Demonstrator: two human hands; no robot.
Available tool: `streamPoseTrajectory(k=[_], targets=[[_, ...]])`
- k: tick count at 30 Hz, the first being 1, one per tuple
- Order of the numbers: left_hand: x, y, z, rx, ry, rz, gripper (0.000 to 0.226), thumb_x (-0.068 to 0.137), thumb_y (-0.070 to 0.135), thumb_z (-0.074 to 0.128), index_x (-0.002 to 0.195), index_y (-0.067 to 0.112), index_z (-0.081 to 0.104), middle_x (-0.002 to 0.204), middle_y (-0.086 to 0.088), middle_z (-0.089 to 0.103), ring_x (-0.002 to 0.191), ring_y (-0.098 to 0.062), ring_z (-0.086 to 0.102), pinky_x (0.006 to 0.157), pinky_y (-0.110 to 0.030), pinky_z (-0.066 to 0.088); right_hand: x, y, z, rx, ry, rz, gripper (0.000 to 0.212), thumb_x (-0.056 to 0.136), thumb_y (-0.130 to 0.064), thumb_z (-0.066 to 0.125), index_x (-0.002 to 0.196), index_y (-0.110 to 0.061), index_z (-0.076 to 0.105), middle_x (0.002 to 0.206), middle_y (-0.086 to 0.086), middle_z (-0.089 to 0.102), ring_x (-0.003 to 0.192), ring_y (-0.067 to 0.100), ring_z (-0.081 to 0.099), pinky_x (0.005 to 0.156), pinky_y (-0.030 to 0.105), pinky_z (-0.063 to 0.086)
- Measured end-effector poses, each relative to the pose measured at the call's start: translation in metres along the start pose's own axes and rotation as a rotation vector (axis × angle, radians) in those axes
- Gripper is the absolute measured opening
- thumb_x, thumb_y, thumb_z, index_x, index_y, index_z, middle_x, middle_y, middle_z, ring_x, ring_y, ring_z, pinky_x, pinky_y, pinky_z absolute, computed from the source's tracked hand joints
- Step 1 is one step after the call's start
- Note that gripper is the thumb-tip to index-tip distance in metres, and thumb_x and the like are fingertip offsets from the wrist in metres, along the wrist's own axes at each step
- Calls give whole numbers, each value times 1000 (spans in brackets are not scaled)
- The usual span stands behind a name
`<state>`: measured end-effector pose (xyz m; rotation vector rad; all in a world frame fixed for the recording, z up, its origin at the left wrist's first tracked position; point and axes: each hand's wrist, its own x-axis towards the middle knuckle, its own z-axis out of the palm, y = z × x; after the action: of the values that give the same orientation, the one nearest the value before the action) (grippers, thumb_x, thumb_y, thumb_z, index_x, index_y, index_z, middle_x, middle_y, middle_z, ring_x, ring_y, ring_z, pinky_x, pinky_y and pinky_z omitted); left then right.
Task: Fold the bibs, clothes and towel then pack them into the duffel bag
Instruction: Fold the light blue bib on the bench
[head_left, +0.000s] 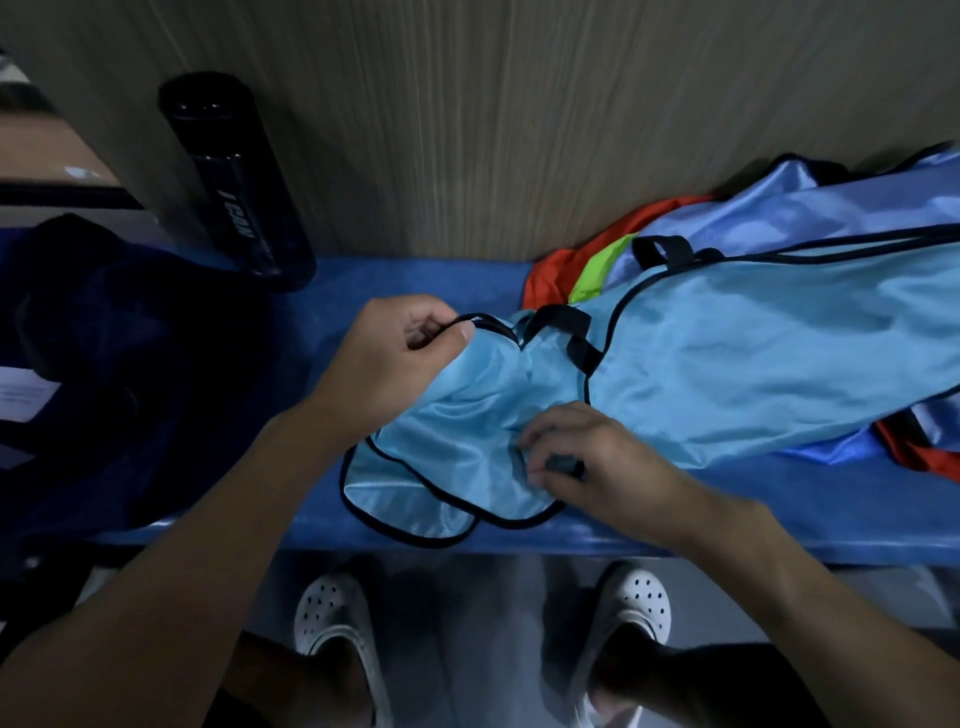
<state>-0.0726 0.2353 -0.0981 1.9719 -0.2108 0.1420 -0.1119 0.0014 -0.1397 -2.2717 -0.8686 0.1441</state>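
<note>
While your left hand (395, 364) pinches the black-trimmed edge of the light blue bib (467, 452), your right hand (592, 462) pinches its middle, probably to spread it flat on the blue bench (426, 275).

Dim, bluish light, dark corners, soft motion blur, wide-angle edge bending

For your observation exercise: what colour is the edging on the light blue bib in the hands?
Black edging on the bib, clearest in the head view.
</note>
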Motion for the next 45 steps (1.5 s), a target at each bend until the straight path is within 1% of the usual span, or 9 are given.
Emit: streamPoseTrajectory(k=[7, 13, 17, 20, 25, 30, 35, 39, 45], targets=[[0, 1, -3, 9, -19, 19, 17, 93, 18, 68, 81, 6, 70, 77, -21, 68, 73, -41, 61, 67, -46, 51, -3, 9, -4, -78, -185, 43, 18, 75, -18, 78, 91, -25, 74, 125, -8, 56, 125, 10, 44, 101, 41, 42], [-3, 3, -4, 19, -32, 21, 18, 94, 18, 67, 81, 5, 69, 76, -23, 66, 64, -33, 59, 63, -44, 49, -1, 7, -5, -109, -180, 67, 5, 82, -10, 76, 82, -15, 73, 127, -4, 55, 126, 8, 42, 105, 22, 34], [-5, 4, -3, 7, -59, 16, 17, 94, 19, 67, 81, 8, 70, 76, -22, 66, 64, -33, 59, 62, -44, 49, 0, -7, -11, 49, -72, 151, 13, 88, -5, 69, 81, -16, 67, 116, -8, 57, 113, 6, 49, 93, 6, 32], [-8, 4, 0, -14, -87, 15, 15, 94, 18, 67, 82, 10, 71, 76, -17, 68, 69, -34, 62, 66, -43, 51, 8, -20, -23, 299, 114, 216, 18, 91, -2, 63, 81, -16, 64, 92, -7, 65, 87, 2, 58, 80, 11, 40], [-13, 10, 5, -30, -175, 42, 10, 93, 13, 67, 83, 11, 72, 76, 1, 72, 67, -5, 64, 66, -22, 50, 26, -30, -27, 507, 372, 221, 13, 94, -2, 59, 83, -7, 62, 73, 16, 58, 67, 13, 53, 65, 21, 45], [-16, 14, 10, -84, -213, 50, 13, 93, 25, 66, 85, 17, 72, 74, -2, 71, 65, -15, 63, 65, -33, 50, 37, -32, -28, 530, 413, 232, 13, 94, -4, 60, 82, -8, 65, 65, 1, 53, 59, 7, 47, 58, 17, 41], [-16, 15, 8, -93, -237, 9, 5, 86, 14, 75, 91, 13, 75, 81, -8, 73, 72, -25, 67, 73, -39, 54, 39, -28, -24, 498, 412, 220, 3, 92, -11, 66, 91, -14, 66, 76, -2, 60, 69, 8, 55, 68, 21, 45], [-16, 17, 5, -82, -200, 19, 6, 90, 10, 69, 93, 9, 75, 86, -2, 75, 79, -15, 71, 76, -29, 55, 40, -26, -26, 243, 284, 128, 53, 81, -27, 75, 130, -26, 54, 124, -7, 58, 113, 7, 51, 92, 16, 41], [-18, 21, -6, -59, -280, 9, 15, 85, 13, 76, 99, 15, 72, 88, -1, 75, 81, -14, 71, 76, -30, 56, 48, -28, -27, 174, 324, 124, 11, 88, -21, 67, 91, -31, 64, 93, -6, 60, 99, 0, 50, 86, 9, 34]])
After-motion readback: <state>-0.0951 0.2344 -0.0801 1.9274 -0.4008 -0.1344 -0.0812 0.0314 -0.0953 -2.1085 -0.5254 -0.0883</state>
